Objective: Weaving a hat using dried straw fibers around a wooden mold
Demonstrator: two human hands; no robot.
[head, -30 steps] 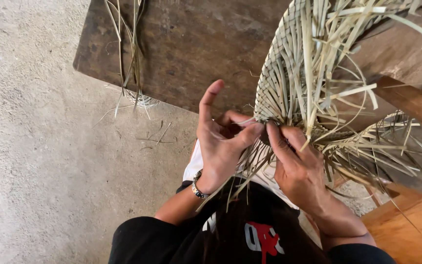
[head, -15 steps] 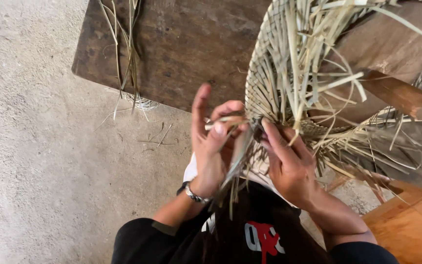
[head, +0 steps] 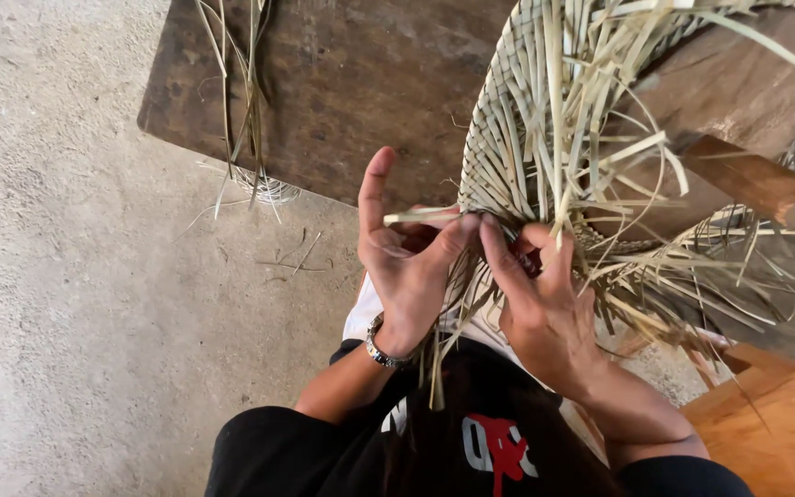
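Observation:
A half-woven piece of pale palm-leaf strips point(head: 526, 120) curves over a dark wooden form point(head: 738, 83), with many loose strip ends sticking out. My left hand point(head: 402, 258) pinches a flat strip at the weave's lower edge between thumb and fingers, its index finger raised. My right hand point(head: 540, 299) pinches neighbouring strips right beside it, fingertips nearly touching the left hand's. Loose strip ends point(head: 443, 340) hang down between my wrists. A metal bracelet point(head: 381, 350) is on my left wrist.
A dark wooden board point(head: 361, 83) lies on the grey concrete floor point(head: 75, 304), with a small bundle of spare strips point(head: 246, 101) on its left end. A wooden stick point(head: 756, 179) juts out at the right. An orange-brown wooden surface point(head: 766, 433) is at bottom right.
The weave and both hands have shifted slightly left and down in view. My fingers have re-gripped the strips at the weave's edge, and the left hand now holds one strip out sideways.

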